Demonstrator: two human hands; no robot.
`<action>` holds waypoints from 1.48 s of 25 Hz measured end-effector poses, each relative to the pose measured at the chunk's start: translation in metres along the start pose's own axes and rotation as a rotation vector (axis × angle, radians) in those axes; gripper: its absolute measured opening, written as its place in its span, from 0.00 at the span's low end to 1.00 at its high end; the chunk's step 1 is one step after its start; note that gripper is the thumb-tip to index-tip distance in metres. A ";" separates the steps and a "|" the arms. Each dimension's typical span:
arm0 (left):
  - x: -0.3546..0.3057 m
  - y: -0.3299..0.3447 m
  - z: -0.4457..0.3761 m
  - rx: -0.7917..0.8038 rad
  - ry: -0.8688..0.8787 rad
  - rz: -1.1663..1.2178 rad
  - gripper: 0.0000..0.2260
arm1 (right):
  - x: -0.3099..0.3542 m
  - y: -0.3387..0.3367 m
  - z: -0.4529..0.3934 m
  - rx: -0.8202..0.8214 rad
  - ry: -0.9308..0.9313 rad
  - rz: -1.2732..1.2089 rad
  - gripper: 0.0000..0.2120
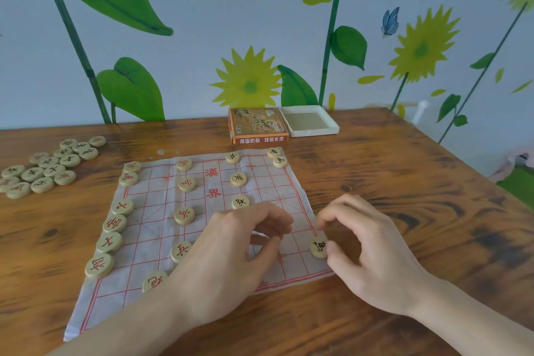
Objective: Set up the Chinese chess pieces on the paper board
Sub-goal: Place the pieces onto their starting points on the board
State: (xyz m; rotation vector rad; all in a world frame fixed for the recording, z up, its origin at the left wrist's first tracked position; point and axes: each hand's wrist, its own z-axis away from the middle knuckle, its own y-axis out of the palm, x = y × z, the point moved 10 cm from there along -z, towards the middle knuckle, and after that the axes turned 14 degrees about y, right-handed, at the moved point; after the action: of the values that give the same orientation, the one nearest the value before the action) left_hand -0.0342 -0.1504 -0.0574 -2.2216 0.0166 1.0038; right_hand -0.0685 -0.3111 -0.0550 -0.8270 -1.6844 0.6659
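Right hand (pixel 372 251) touches piece (pixel 318 246) (black-marked).

A paper board (pixel 150 228) with red lines lay on a wooden table (pixel 404 170) in the middle of the frame. Red-marked pieces stood along its left edge, and black-marked ones stood in the upper right of the board. The right hand (pixel 372 251) touched a black-marked piece (pixel 318 246) at the right edge of the board with its thumb, fingers curled above it. The left hand (pixel 231 254) was over the lower centre of the board, fingers curled. A pile of loose pieces (pixel 46 167) lay at the left of the frame. A game box (pixel 258 126) and a white tray (pixel 310 121) stood at the top centre.
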 end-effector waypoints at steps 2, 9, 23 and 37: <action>0.000 -0.005 -0.003 -0.022 0.004 -0.001 0.12 | 0.017 0.000 -0.011 -0.017 -0.028 -0.031 0.08; 0.013 -0.069 -0.005 -0.162 -0.041 -0.093 0.08 | 0.079 0.032 -0.060 -0.023 -0.159 -0.092 0.06; 0.153 -0.272 0.097 -0.084 -0.659 -0.924 0.16 | 0.182 0.140 -0.143 0.140 -0.235 -0.204 0.05; 0.175 -0.282 0.095 -0.122 -0.515 -0.829 0.03 | 0.222 0.179 -0.134 0.226 -0.293 -0.170 0.04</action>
State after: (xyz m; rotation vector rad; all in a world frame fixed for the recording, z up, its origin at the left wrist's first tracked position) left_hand 0.1039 0.1655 -0.0532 -1.7158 -1.1158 1.0465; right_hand 0.0584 -0.0238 -0.0327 -0.4358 -1.8733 0.8722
